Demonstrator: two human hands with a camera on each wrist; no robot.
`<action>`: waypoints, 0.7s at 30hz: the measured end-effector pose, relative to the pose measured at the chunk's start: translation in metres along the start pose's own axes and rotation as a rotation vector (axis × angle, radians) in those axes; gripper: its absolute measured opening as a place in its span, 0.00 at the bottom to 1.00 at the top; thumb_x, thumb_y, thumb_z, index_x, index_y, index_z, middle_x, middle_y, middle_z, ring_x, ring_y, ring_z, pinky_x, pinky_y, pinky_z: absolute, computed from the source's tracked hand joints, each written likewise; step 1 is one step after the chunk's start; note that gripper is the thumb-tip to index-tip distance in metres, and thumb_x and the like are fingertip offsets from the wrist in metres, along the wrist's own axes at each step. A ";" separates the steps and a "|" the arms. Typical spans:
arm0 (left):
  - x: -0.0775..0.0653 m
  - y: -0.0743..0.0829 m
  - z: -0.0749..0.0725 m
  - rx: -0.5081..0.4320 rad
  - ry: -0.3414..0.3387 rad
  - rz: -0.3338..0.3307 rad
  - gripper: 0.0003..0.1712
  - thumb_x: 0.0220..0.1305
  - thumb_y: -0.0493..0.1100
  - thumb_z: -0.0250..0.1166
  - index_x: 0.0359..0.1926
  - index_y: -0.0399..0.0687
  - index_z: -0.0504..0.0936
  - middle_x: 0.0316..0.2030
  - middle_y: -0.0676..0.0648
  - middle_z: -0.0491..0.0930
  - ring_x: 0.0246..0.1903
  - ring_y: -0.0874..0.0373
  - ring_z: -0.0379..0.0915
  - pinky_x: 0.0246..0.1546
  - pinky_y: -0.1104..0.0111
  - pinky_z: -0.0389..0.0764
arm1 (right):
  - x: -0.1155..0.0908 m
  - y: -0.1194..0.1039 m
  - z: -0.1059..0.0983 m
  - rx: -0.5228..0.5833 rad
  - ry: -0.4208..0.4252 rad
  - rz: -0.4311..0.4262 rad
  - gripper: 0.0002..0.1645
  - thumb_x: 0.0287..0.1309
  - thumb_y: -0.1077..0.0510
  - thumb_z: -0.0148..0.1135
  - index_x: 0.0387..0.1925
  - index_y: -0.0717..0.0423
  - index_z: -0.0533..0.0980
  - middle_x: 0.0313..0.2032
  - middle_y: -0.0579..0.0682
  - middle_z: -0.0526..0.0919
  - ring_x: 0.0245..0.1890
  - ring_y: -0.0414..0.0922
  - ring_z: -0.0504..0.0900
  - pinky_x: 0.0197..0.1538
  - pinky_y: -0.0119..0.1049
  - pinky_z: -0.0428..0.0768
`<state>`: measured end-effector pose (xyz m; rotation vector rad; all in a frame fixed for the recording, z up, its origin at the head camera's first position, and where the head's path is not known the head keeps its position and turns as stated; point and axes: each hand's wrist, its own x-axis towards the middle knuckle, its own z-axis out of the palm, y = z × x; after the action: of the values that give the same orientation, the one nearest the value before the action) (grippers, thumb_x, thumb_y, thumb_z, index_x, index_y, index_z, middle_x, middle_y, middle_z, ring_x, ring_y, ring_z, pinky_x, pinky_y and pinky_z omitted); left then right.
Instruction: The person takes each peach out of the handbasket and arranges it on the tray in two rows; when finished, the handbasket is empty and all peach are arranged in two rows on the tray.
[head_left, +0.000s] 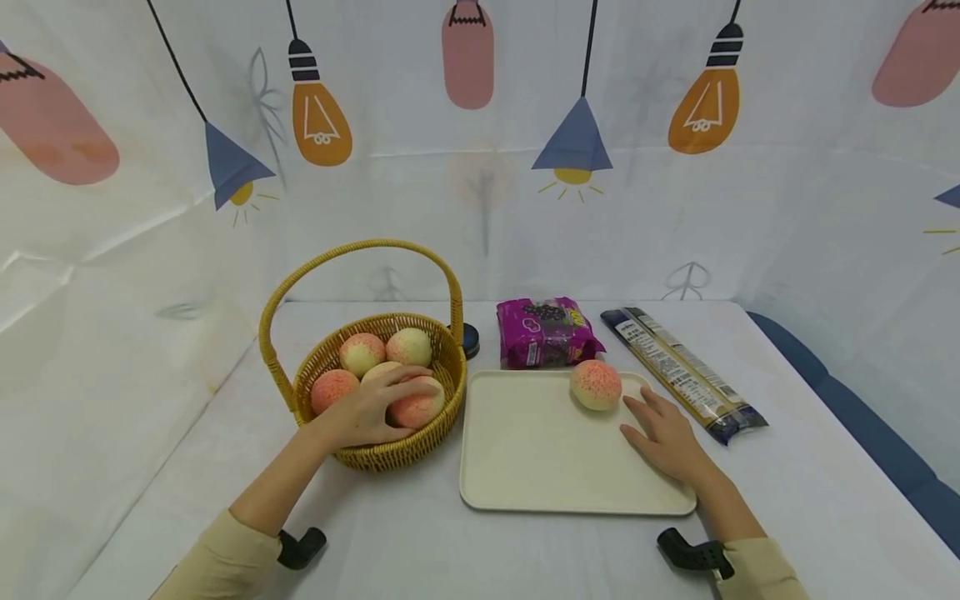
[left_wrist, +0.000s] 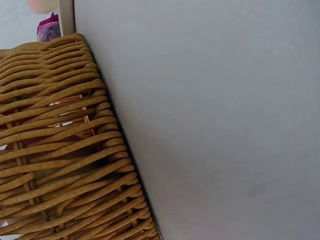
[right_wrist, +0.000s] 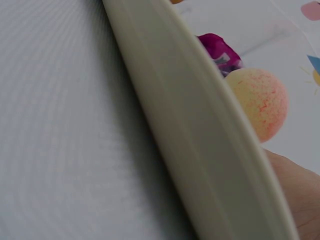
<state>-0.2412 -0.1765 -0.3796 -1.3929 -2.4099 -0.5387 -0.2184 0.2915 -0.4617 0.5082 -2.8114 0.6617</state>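
Observation:
A yellow wicker basket (head_left: 397, 454) with a tall arched handle holds several pink-and-cream peaches. Inside it, my left hand (head_left: 365, 412) grips a peach (head_left: 417, 407) near the right side, fingers over the top and thumb at the front. The left wrist view is filled by the basket's woven wall (left_wrist: 60, 150), which hides that hand. A cream tray (head_left: 540, 450) lies to the right of the basket. On its far right part sits a single peach (head_left: 596, 385). Just beside this peach my right hand (head_left: 666, 439) rests over the tray's right edge, fingers loosely spread, holding nothing.
Behind the tray stands a purple snack pack (head_left: 543, 333). A long, narrow packet (head_left: 678, 371) lies slanted to the tray's right. Partly hidden behind the basket is a dark round object (head_left: 470, 341). A printed cloth (head_left: 480, 225) hangs at the table's back edge.

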 end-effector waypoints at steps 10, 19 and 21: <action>0.000 0.000 0.001 0.003 -0.013 0.014 0.30 0.48 0.44 0.70 0.56 0.58 0.74 0.57 0.48 0.69 0.57 0.54 0.63 0.48 0.58 0.72 | -0.001 0.000 0.000 0.000 0.002 0.003 0.30 0.60 0.50 0.56 0.59 0.64 0.67 0.61 0.72 0.57 0.59 0.69 0.56 0.53 0.67 0.56; -0.002 0.002 0.003 -0.008 -0.001 0.010 0.24 0.54 0.45 0.65 0.54 0.60 0.75 0.58 0.46 0.67 0.55 0.52 0.66 0.46 0.58 0.74 | -0.001 -0.001 -0.001 0.005 0.000 0.012 0.30 0.60 0.50 0.56 0.59 0.64 0.67 0.62 0.71 0.57 0.59 0.69 0.56 0.53 0.67 0.55; -0.002 0.002 0.003 -0.025 0.005 0.010 0.24 0.54 0.44 0.65 0.54 0.59 0.75 0.59 0.45 0.66 0.55 0.52 0.66 0.46 0.59 0.74 | -0.001 -0.002 -0.001 0.008 -0.004 0.016 0.31 0.60 0.50 0.56 0.59 0.64 0.67 0.62 0.71 0.57 0.59 0.69 0.56 0.53 0.67 0.55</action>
<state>-0.2388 -0.1754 -0.3830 -1.4115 -2.3988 -0.5704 -0.2170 0.2907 -0.4601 0.4899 -2.8204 0.6755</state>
